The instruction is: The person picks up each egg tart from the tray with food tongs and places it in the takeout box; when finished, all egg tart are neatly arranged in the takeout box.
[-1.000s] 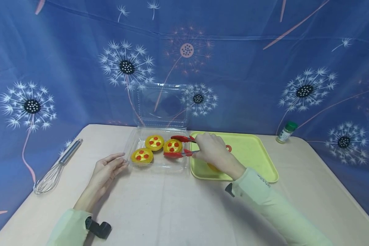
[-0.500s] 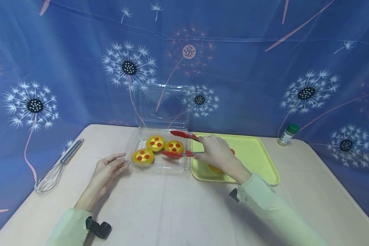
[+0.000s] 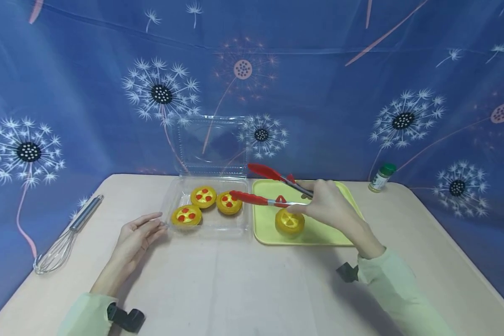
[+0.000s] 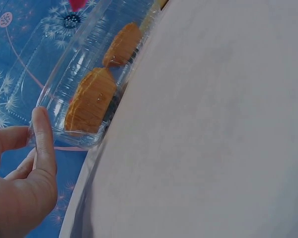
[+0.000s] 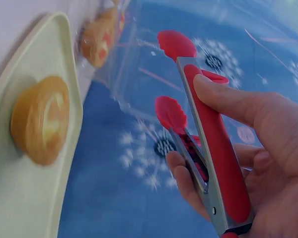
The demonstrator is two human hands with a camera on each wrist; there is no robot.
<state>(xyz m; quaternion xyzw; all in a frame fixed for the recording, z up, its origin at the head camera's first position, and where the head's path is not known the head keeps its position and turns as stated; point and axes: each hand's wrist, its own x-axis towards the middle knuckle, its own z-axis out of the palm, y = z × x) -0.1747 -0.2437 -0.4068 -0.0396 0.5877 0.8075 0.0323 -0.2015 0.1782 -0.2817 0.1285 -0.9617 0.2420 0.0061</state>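
Observation:
My right hand [image 3: 329,205] grips red-and-metal tongs [image 5: 213,144] over the yellow tray [image 3: 262,233]. The tongs' red tips are spread with nothing between them; in the head view the lower tip overlaps the nearest tart [image 3: 229,203]. That tart and two others, all with red dots on top, sit in a clear hinged plastic container [image 3: 210,228] with its lid raised. On the tray below my right hand rests a tart with a plain yellow top [image 3: 289,222]. My left hand [image 3: 134,242] pinches the container's left rim between thumb and fingers.
A whisk [image 3: 67,238] lies at the table's left edge. At the back right stands a small green-capped seasoning jar [image 3: 381,178]. The blue dandelion-print cloth [image 3: 311,93] hangs behind the pale table [image 3: 235,289].
The tongs have spread apart and moved up and right, away from the tart, which stays in the container. The plain tart on the tray has come into view. My left hand keeps its place.

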